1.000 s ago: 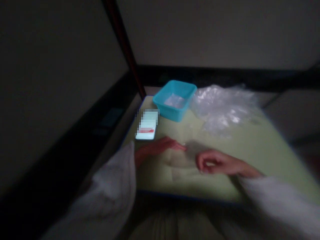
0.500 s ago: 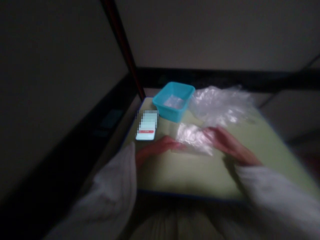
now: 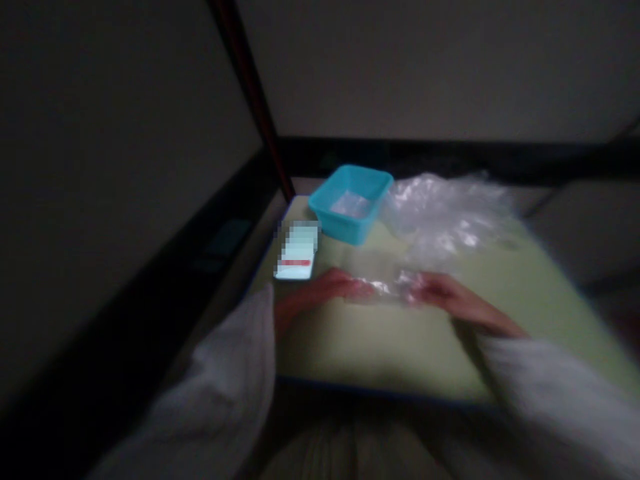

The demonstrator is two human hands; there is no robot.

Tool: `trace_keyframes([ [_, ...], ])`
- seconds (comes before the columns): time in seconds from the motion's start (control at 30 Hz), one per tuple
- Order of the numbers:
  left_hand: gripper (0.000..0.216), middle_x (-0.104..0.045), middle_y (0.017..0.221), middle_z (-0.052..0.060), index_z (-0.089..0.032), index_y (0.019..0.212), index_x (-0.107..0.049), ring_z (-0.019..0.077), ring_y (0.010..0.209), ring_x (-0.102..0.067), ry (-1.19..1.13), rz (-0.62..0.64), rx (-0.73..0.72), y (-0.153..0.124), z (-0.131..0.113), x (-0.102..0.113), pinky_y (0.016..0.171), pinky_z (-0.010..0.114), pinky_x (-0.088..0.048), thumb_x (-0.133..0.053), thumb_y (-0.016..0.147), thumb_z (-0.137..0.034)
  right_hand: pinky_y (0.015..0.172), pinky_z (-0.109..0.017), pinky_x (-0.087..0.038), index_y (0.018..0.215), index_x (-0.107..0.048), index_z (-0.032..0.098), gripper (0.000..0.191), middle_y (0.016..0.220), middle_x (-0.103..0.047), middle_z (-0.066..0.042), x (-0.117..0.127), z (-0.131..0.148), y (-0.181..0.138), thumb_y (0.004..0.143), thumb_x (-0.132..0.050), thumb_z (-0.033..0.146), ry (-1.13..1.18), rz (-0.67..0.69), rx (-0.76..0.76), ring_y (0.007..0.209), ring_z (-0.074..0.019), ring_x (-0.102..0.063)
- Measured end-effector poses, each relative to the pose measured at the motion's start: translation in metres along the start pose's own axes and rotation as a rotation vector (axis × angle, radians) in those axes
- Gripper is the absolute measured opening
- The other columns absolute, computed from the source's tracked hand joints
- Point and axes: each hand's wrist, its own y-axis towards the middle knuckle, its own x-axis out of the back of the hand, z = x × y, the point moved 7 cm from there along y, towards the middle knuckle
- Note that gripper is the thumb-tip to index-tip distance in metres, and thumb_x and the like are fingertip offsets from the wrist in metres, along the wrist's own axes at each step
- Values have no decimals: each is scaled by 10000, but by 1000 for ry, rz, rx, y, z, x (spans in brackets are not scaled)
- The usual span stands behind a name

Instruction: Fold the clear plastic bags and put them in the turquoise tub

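Green table (image 3: pixel 380 353), near edge bare; one teal tub (image 3: pixel 350 203) at twelve o'clock. Left hand (image 3: pixel 325 288) and right hand (image 3: pixel 435 290) touch one clear bag (image 3: pixel 383 288), perhaps pinching; I cannot tell, blur hides the fingers.

- A table (image 3: pixel 380 347) with a pale green top and a blue edge fills the middle and right of the frame.
- A turquoise plastic tub (image 3: pixel 350 203) stands at its far left corner, upper middle of the frame.
- A phone (image 3: pixel 296 251), screen lit, lies flat just left of the tub.
- A heap of crumpled clear plastic (image 3: pixel 450 213) sits just right of the tub.
- A small clear plastic bag (image 3: pixel 385 288) lies flat at mid-frame, below the heap.
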Motion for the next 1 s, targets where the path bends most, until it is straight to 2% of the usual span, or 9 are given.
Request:
trace_keyframes([
  [0.1, 336, -711, 1051, 66, -184, 1009, -710, 219, 1007, -647, -40, 60, 42, 1, 9, -4, 887, 322, -483, -589, 821, -434, 733, -375, -517, 832, -589, 176, 344, 825, -669, -57, -1, -2, 0, 791, -606, 518, 45, 3, -12, 762, -191, -636],
  [0.17, 357, -711, 1037, 82, -158, 1013, -700, 216, 978, -656, -51, 14, 50, 4, 16, -1, 859, 317, -495, -603, 806, -432, 701, -363, -520, 808, -565, 184, 353, 797, -657, -51, -2, -2, 0, 793, -590, 536, 51, -9, -18, 732, -185, -631],
  [0.3, 280, -719, 841, 65, -130, 851, -701, 196, 816, -673, 36, -134, 71, 9, 30, 9, 697, 278, -520, -614, 766, -382, 583, -314, -503, 739, -516, 200, 336, 683, -586, -12, 0, -2, 3, 782, -595, 523, -5, -100, 0, 630, -163, -582],
  [0.43, 152, -636, 646, 18, -125, 686, -626, 145, 638, -626, 92, -236, 82, 13, 37, 14, 566, 232, -483, -602, 728, -270, 495, -286, -467, 757, -468, 214, 296, 612, -534, 28, 0, -7, 7, 756, -622, 467, -8, -151, 0, 537, -141, -542],
  [0.5, 109, -602, 643, -9, -132, 758, -599, 121, 585, -599, 97, -285, 79, 12, 37, 15, 533, 219, -468, -614, 692, -218, 481, -285, -458, 844, -446, 219, 300, 617, -533, 40, 3, -9, 8, 741, -627, 434, -3, -188, 5, 520, -139, -543],
  [0.63, 491, -538, 635, -75, -176, 1120, -483, 96, 508, -554, 93, -349, 69, 6, 28, 13, 484, 204, -440, -634, 652, -170, 498, -302, -459, 1016, -373, 216, 413, 626, -524, 58, 8, -10, 7, 726, -609, 393, -1, -266, 20, 517, -143, -548],
  [0.7, 631, -513, 628, -97, -200, 1232, -392, 85, 487, -523, 110, -367, 52, 3, 24, 12, 474, 198, -424, -629, 649, -156, 491, -300, -451, 1051, -357, 211, 447, 628, -519, 62, 9, -11, 6, 720, -606, 379, -13, -291, 25, 508, -138, -537],
  [0.87, 751, -507, 637, -91, -184, 1341, -299, 91, 562, -519, 279, -382, -19, 1, 21, 12, 544, 206, -428, -596, 655, -115, 475, -280, -415, 1066, -392, 195, 429, 609, -501, 70, 9, -15, 6, 722, -603, 339, -81, -341, 28, 500, -130, -498],
  [1.0, 743, -530, 657, -64, -154, 1370, -294, 118, 598, -536, 520, -399, -56, -2, 14, 10, 592, 245, -457, -578, 684, -129, 488, -283, -411, 1028, -484, 170, 286, 613, -526, 36, 11, -4, 1, 788, -563, 304, -355, -416, 64, 514, -141, -498],
])
